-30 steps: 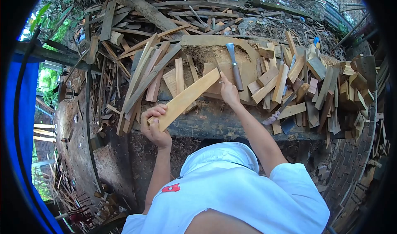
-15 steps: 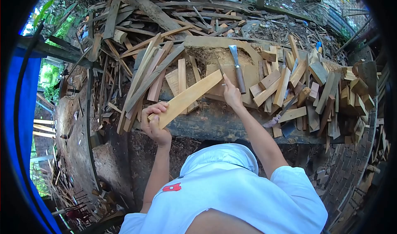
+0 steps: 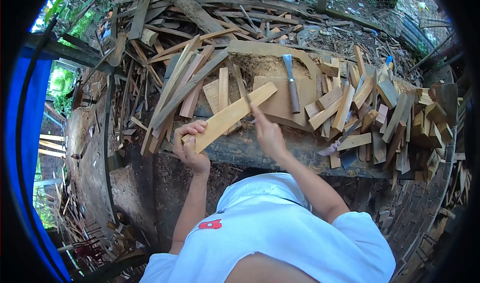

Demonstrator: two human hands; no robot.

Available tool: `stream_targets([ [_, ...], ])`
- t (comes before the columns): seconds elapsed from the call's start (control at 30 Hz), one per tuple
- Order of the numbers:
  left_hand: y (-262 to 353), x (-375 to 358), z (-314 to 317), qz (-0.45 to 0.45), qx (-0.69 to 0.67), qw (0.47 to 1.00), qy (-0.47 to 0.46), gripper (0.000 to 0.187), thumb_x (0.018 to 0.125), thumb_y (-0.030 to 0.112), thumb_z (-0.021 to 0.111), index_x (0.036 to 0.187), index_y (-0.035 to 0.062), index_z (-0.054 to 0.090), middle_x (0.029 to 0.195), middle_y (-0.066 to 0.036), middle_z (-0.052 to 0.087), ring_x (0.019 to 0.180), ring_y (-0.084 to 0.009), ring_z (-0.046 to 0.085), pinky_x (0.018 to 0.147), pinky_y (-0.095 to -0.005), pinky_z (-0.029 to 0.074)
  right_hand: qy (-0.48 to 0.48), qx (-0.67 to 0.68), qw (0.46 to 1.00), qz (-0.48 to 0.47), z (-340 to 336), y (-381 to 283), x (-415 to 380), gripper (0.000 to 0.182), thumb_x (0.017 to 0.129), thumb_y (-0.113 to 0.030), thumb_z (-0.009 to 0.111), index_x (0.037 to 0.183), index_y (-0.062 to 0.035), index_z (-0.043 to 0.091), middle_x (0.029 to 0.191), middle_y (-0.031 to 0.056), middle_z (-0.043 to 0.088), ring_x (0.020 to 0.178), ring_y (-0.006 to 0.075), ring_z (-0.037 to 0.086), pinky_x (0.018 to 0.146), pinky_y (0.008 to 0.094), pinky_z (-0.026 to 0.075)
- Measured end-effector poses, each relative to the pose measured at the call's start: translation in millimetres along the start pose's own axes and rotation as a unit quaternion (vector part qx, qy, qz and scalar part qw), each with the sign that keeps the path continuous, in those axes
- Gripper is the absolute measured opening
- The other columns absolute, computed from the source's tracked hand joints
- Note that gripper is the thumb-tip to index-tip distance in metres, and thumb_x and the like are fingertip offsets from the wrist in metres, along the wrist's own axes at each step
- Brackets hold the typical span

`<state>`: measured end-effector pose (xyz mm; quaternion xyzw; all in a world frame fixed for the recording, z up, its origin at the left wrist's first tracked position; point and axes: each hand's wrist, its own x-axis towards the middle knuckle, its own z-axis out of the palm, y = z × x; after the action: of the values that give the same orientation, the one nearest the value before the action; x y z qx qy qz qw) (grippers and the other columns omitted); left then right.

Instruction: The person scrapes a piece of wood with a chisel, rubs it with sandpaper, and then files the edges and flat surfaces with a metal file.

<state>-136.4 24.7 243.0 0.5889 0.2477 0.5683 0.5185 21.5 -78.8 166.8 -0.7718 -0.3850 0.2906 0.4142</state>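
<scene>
My left hand (image 3: 192, 144) is closed around the near end of a pale, flat piece of wood (image 3: 227, 118), thumb on top. The piece slants up to the right above the bench, and its far end is free. In my right hand (image 3: 270, 139) is a knife (image 3: 247, 101) with a narrow dark blade, which lies against the wood's right-hand edge. My fingers hide most of its handle. Beyond my right hand, a broad-bladed chisel (image 3: 292, 85) with a brown handle rests on a wooden block (image 3: 274, 100).
The dark workbench (image 3: 240, 150) runs across in front of me. Offcuts (image 3: 340, 108) crowd its right side, and long strips (image 3: 180, 90) lean at the left. Behind it is a heap of scrap boards (image 3: 195, 13). A blue sheet (image 3: 27, 133) hangs at far left.
My right hand has drawn the knife down along the wood's edge toward me, away from the far end. My left hand keeps its hold. The whole view has shifted slightly.
</scene>
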Motion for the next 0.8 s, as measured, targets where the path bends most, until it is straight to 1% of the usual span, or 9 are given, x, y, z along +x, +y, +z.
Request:
stream_targets([
  [0.1, 1, -3, -2, -0.005, -0.001, 1.0, 0.008, 0.015, 0.078, 0.005, 0.039, 0.087, -0.0016, 0.049, 0.084, -0.017, 0.059, 0.084, -0.027, 0.059, 0.088, -0.0437, 0.048, -0.052, 0.01, 0.998, -0.018, -2, -16, -22, 0.052, 0.096, -0.015, 0.044, 0.147, -0.0257, 0.04, 0.09, 0.0305, 0.065, 0.082, 0.0469, 0.064, 0.071, 0.0567, 0.049],
  [0.17, -1, -4, -4, -0.01, -0.004, 1.0, 0.014, 0.014, 0.078, 0.005, 0.039, 0.087, -0.0016, 0.049, 0.084, -0.017, 0.059, 0.084, -0.0269, 0.059, 0.088, -0.0435, 0.048, -0.035, -0.038, 0.998, -0.04, -7, -11, -13, 0.053, 0.096, -0.018, 0.045, 0.148, -0.0294, 0.038, 0.075, 0.0279, 0.064, 0.073, 0.0468, 0.064, 0.067, 0.0583, 0.05],
  [0.33, -2, -6, -6, -0.011, 0.001, 1.0, 0.014, 0.014, 0.079, 0.005, 0.039, 0.088, -0.0012, 0.049, 0.085, -0.017, 0.059, 0.086, -0.0271, 0.059, 0.088, -0.0432, 0.048, 0.059, -0.064, 0.996, -0.024, 6, 15, 31, 0.052, 0.097, -0.019, 0.045, 0.147, -0.0293, 0.039, 0.073, 0.0273, 0.064, 0.072, 0.0463, 0.065, 0.068, 0.0569, 0.052],
  [0.43, -3, -9, -5, -0.008, -0.003, 1.0, 0.013, 0.014, 0.079, 0.005, 0.039, 0.088, -0.0011, 0.049, 0.085, -0.017, 0.059, 0.086, -0.0271, 0.06, 0.088, -0.0433, 0.048, -0.054, -0.047, 0.997, 0.009, -3, -20, -2, 0.052, 0.096, -0.015, 0.045, 0.146, -0.0247, 0.04, 0.083, 0.0279, 0.065, 0.077, 0.0453, 0.065, 0.071, 0.0538, 0.052],
  [0.47, -2, -11, -4, -0.009, -0.003, 1.0, 0.016, 0.014, 0.079, 0.005, 0.039, 0.088, -0.0011, 0.049, 0.085, -0.017, 0.059, 0.086, -0.0271, 0.06, 0.088, -0.0433, 0.048, 0.008, -0.017, 0.997, -0.079, 6, -22, -16, 0.056, 0.095, -0.018, 0.048, 0.148, -0.0336, 0.036, 0.069, 0.0282, 0.063, 0.068, 0.0452, 0.065, 0.065, 0.0564, 0.053],
  [0.6, -2, -11, -4, -0.012, 0.001, 1.0, 0.016, 0.015, 0.078, 0.004, 0.039, 0.088, -0.0012, 0.049, 0.085, -0.016, 0.059, 0.086, -0.027, 0.06, 0.088, -0.0432, 0.048, -0.033, -0.046, 0.998, -0.029, -6, -12, -7, 0.055, 0.096, -0.022, 0.047, 0.148, -0.0355, 0.036, 0.077, 0.0264, 0.066, 0.073, 0.0456, 0.066, 0.067, 0.0575, 0.052],
  [0.63, -1, -11, -5, -0.011, 0.003, 1.0, 0.014, 0.015, 0.078, 0.004, 0.039, 0.088, -0.0012, 0.049, 0.085, -0.016, 0.059, 0.086, -0.027, 0.06, 0.088, -0.0431, 0.048, -0.007, -0.09, 0.996, 0.005, -1, 4, 10, 0.054, 0.096, -0.022, 0.046, 0.147, -0.0344, 0.037, 0.08, 0.0239, 0.068, 0.076, 0.0451, 0.066, 0.071, 0.0571, 0.052],
  [0.67, -1, -10, -5, -0.01, 0.001, 1.0, 0.011, 0.015, 0.078, 0.004, 0.039, 0.088, -0.0012, 0.049, 0.085, -0.016, 0.059, 0.086, -0.027, 0.06, 0.088, -0.0431, 0.048, 0.007, -0.066, 0.997, 0.026, -4, 13, 28, 0.052, 0.096, -0.017, 0.045, 0.146, -0.03, 0.039, 0.09, 0.0282, 0.066, 0.084, 0.0482, 0.064, 0.076, 0.0568, 0.05],
  [0.8, 1, -8, -3, -0.009, 0.007, 1.0, 0.001, 0.014, 0.079, 0.006, 0.04, 0.088, -0.0013, 0.048, 0.085, -0.017, 0.058, 0.086, -0.0278, 0.06, 0.089, -0.0443, 0.048, 0.051, -0.042, 0.998, 0.009, 1, 38, 48, 0.051, 0.097, -0.017, 0.043, 0.146, -0.0282, 0.038, 0.097, 0.0272, 0.066, 0.089, 0.0485, 0.062, 0.081, 0.0558, 0.049],
])
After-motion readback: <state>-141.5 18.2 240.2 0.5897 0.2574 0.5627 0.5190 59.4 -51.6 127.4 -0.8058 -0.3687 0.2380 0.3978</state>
